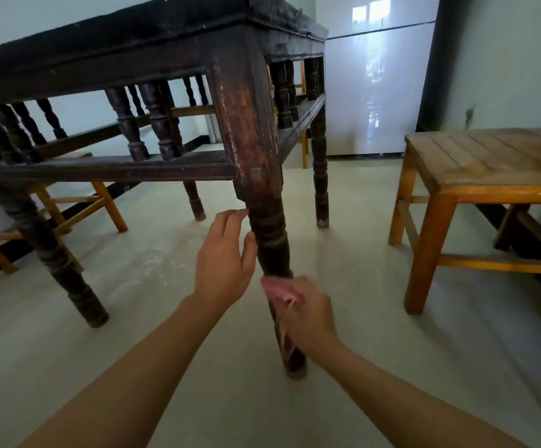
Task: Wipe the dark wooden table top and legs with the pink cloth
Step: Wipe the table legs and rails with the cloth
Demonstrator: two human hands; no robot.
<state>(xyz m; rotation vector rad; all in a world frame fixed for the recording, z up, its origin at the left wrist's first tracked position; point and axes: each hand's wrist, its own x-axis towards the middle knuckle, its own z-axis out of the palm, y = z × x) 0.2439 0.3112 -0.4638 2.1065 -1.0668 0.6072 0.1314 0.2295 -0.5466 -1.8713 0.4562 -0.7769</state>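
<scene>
Two hands at table leg [262, 163]: your left hand [222, 258] rests loose-fingered, right hand [311, 316] clamps pink cloth [275, 285] lower; pale floor [152, 318] beneath, chair [489, 163] rightward.

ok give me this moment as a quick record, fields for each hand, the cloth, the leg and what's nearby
left hand: open, fingers and thumb touching the leg
right hand: grips the cloth, pressing it on the leg low down
cloth: pink, blurred, against the leg under the right hand
leg: near corner of the table, dark, worn, foot on the floor
chair: light wood, to the right, apart from the table
</scene>
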